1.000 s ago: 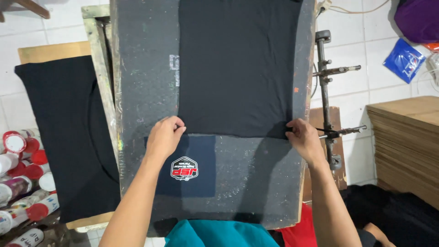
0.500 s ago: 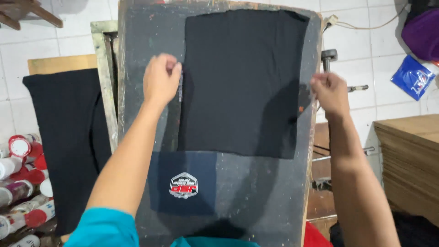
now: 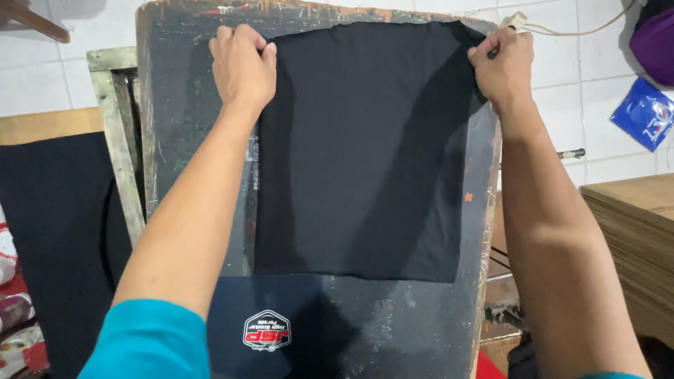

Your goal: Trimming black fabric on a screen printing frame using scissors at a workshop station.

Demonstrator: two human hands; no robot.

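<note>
I see the left hand (image 3: pixel 242 67) and right hand (image 3: pixel 504 67) each closed, pinching a far corner of the black cloth panel (image 3: pixel 365 154), which lies flat on the dark printing board (image 3: pixel 189 126).

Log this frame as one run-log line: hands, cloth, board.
left hand: grips cloth's far-left corner | right hand: grips far-right corner | black cloth: flat on board | dark board: paint-flecked, logo patch near edge

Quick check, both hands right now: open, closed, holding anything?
Left hand: closed, gripping the top left corner of the black fabric panel.
Right hand: closed, gripping the panel's top right corner.
</note>
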